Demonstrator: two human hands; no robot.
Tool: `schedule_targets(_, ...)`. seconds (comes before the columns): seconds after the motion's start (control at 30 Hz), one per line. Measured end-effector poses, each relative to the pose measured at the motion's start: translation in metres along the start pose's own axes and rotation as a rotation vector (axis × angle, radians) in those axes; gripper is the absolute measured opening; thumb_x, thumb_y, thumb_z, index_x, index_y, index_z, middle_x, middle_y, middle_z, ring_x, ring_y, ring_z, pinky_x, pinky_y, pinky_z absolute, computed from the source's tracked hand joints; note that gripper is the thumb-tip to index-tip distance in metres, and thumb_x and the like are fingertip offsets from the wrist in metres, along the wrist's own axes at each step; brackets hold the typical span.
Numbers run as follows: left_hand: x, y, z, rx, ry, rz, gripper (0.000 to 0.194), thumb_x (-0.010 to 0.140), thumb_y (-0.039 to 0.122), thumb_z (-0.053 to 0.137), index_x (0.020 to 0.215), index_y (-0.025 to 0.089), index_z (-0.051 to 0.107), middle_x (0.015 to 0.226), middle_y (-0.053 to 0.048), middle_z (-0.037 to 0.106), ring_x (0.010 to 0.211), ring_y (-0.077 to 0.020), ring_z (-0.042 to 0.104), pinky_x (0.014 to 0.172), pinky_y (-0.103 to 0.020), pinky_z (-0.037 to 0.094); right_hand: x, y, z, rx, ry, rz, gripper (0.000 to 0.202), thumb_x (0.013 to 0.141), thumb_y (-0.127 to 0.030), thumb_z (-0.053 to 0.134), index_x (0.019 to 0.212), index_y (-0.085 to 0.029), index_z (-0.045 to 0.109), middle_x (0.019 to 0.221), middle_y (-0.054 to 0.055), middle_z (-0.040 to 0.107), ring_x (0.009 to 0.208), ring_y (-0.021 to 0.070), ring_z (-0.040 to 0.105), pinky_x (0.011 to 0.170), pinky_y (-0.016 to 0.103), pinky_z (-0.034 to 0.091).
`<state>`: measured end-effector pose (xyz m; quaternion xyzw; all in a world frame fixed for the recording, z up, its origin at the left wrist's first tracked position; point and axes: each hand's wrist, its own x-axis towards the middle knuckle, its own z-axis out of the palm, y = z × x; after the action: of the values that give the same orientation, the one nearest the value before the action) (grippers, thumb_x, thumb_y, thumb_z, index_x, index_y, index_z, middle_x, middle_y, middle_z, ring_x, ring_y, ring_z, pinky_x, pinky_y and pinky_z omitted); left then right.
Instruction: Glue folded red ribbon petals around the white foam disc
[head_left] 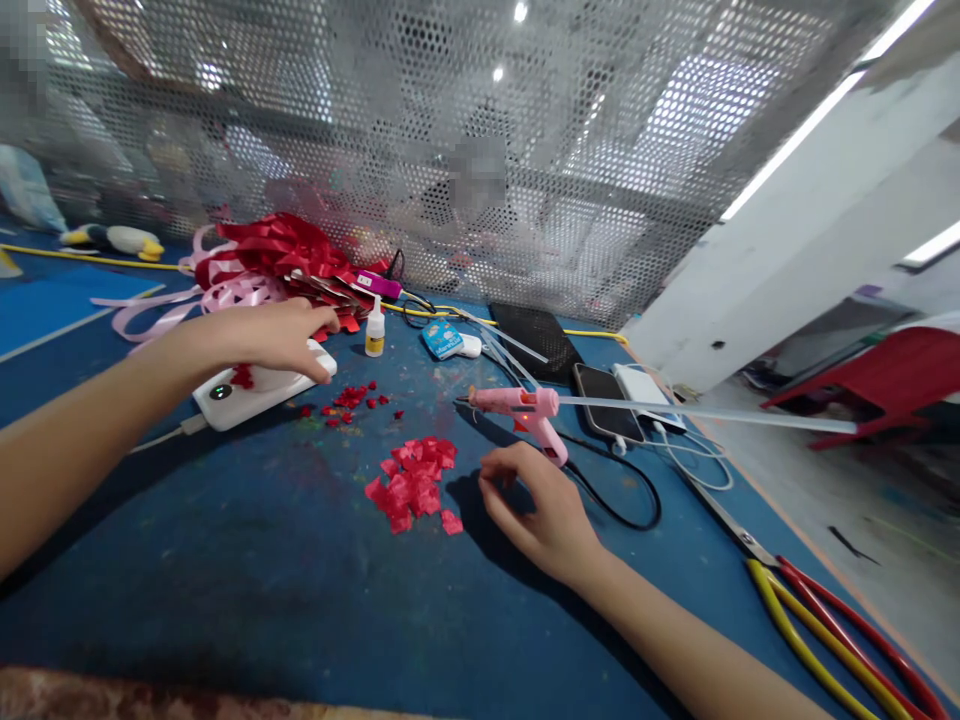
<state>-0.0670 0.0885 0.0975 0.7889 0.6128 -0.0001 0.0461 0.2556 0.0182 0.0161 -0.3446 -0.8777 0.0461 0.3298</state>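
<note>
My left hand (292,338) reaches over a white device (259,395) with a lit indicator and dark red bits on top. Its thumb and fingers are apart, with nothing visible between them. Beside it lie small dark red pieces (351,397). My right hand (541,505) hovers low over the table, thumb and forefinger curled together at the tips; whatever they pinch, if anything, is too small to make out. Left of it is a loose pile of red petal-like fabric pieces (414,482). Just beyond it a pink glue gun (525,408) rests with a long glue stick in its back.
Behind are red ribbon strips (289,245), pink ribbon (240,290) and a small glue bottle (375,330). At right lie a phone (606,400), a white power bank (646,388), cables, and large scissors (795,590). A perforated metal screen (420,130) borders the back.
</note>
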Motion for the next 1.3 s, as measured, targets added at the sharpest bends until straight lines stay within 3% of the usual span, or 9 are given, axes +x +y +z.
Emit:
schedule_targets(0.17, -0.004, 0.001, 0.006, 0.074, -0.212, -0.177, 0.075, 0.052, 0.038, 0.076, 0.12, 0.018, 0.053, 0.113, -0.021, 0.057, 0.09, -0.0346, 0.059, 0.057, -0.032, 0.044, 0.0, -0.001, -0.001, 0.004, -0.004, 0.016, 0.014, 0.082, -0.013, 0.051, 0.094, -0.02, 0.051, 0.077, 0.002, 0.06, 0.067, 0.0138, 0.058, 0.061, 0.025, 0.048)
schedule_targets(0.27, -0.009, 0.003, 0.006, 0.002, -0.157, -0.132, 0.059, 0.058, 0.024, 0.07, 0.115, 0.021, 0.055, 0.102, -0.014, 0.063, 0.076, -0.0246, 0.061, 0.049, -0.025, 0.04, 0.001, -0.002, -0.001, 0.003, -0.007, 0.023, 0.013, 0.082, -0.014, 0.051, 0.093, -0.02, 0.052, 0.076, 0.002, 0.061, 0.066, 0.0141, 0.058, 0.06, 0.026, 0.048)
schedule_targets(0.33, -0.012, 0.004, 0.004, 0.047, -0.224, -0.22, 0.047, 0.056, 0.017, 0.07, 0.102, 0.023, 0.059, 0.089, -0.009, 0.065, 0.064, -0.0204, 0.058, 0.045, -0.024, 0.037, 0.001, -0.002, -0.002, -0.006, 0.005, 0.033, 0.012, 0.081, -0.015, 0.051, 0.091, -0.021, 0.052, 0.076, 0.002, 0.062, 0.065, 0.0139, 0.058, 0.06, 0.026, 0.047)
schedule_targets(0.37, -0.013, 0.004, 0.003, 0.039, -0.159, -0.143, 0.042, 0.062, 0.017, 0.065, 0.103, 0.02, 0.058, 0.091, -0.009, 0.065, 0.065, -0.0184, 0.058, 0.045, -0.022, 0.038, 0.001, -0.002, -0.002, -0.015, 0.018, 0.039, 0.011, 0.081, -0.015, 0.052, 0.091, -0.021, 0.052, 0.075, 0.002, 0.062, 0.064, 0.0138, 0.058, 0.06, 0.025, 0.047)
schedule_targets(0.6, -0.009, 0.006, 0.001, 0.132, -0.116, -0.151, 0.034, 0.061, 0.018, 0.063, 0.095, 0.012, 0.058, 0.086, -0.009, 0.062, 0.062, -0.0153, 0.051, 0.045, -0.021, 0.035, 0.002, 0.005, -0.01, -0.082, 0.193, 0.097, 0.005, 0.078, -0.024, 0.058, 0.077, -0.021, 0.054, 0.059, -0.003, 0.054, 0.053, 0.0113, 0.05, 0.052, 0.024, 0.041)
schedule_targets(0.73, -0.01, 0.011, 0.001, 0.122, -0.159, -0.156, 0.029, 0.062, 0.024, 0.065, 0.088, 0.013, 0.059, 0.083, -0.008, 0.061, 0.055, -0.0134, 0.05, 0.042, -0.021, 0.033, 0.003, 0.012, -0.016, -0.14, 0.249, 0.085, 0.021, 0.08, -0.024, 0.056, 0.061, -0.021, 0.048, 0.053, -0.004, 0.046, 0.048, 0.0097, 0.042, 0.049, 0.024, 0.034)
schedule_targets(0.93, -0.013, 0.023, 0.0, 0.031, -0.233, -0.051, 0.037, 0.059, 0.034, 0.066, 0.092, 0.017, 0.062, 0.083, -0.01, 0.065, 0.067, -0.0232, 0.059, 0.051, -0.028, 0.038, 0.006, 0.028, -0.018, -0.187, 0.524, 0.173, 0.037, 0.078, -0.024, 0.054, 0.052, -0.022, 0.028, 0.049, -0.006, 0.029, 0.045, 0.0086, 0.027, 0.046, 0.026, 0.023)
schedule_targets(1.07, -0.014, 0.033, 0.001, 0.028, -0.266, -0.048, 0.028, 0.05, 0.03, 0.069, 0.077, 0.025, 0.061, 0.076, -0.007, 0.065, 0.062, -0.0246, 0.06, 0.048, -0.031, 0.037, 0.008, 0.035, -0.019, -0.102, 0.541, 0.303, 0.041, 0.08, -0.028, 0.051, 0.048, -0.021, 0.026, 0.047, -0.007, 0.022, 0.044, 0.0077, 0.021, 0.044, 0.026, 0.019)
schedule_targets(1.3, -0.023, 0.051, -0.001, 0.044, -0.222, 0.065, 0.027, 0.054, 0.03, 0.065, 0.075, 0.023, 0.049, 0.067, -0.002, 0.059, 0.055, -0.0198, 0.056, 0.042, -0.027, 0.031, 0.009, 0.036, -0.02, 0.066, 0.549, 0.394, 0.035, 0.075, -0.025, 0.049, 0.047, -0.02, 0.029, 0.046, -0.006, 0.024, 0.045, 0.0079, 0.022, 0.044, 0.026, 0.018)
